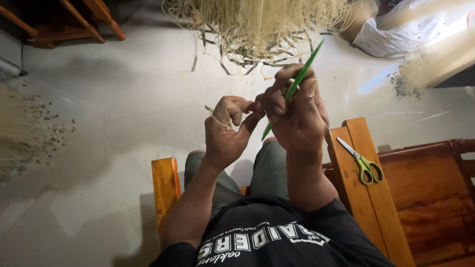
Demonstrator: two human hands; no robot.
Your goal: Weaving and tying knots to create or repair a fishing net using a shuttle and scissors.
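The person sits in a wooden chair (166,188) over a pale floor (123,128), both hands raised in front of the knees. The right hand (297,116) is closed around a slim green stick (295,85), its grip tight on the middle of the shaft, so that the stick slants from above the knuckles down to a point below the palm. The left hand (225,131) has a thin pale fibre strand (215,116) looped over its curled fingers, a narrow grip that pinches the strand against the thumb, its fingertips touching the right hand. This looks like a step of working the strand with the stick; the next move seems to call for steady tension on the strand. Green-handled scissors (363,160) lie untouched on the chair's right armrest (346,198). A tangled fibre bundle (257,24) hangs just beyond the hands.
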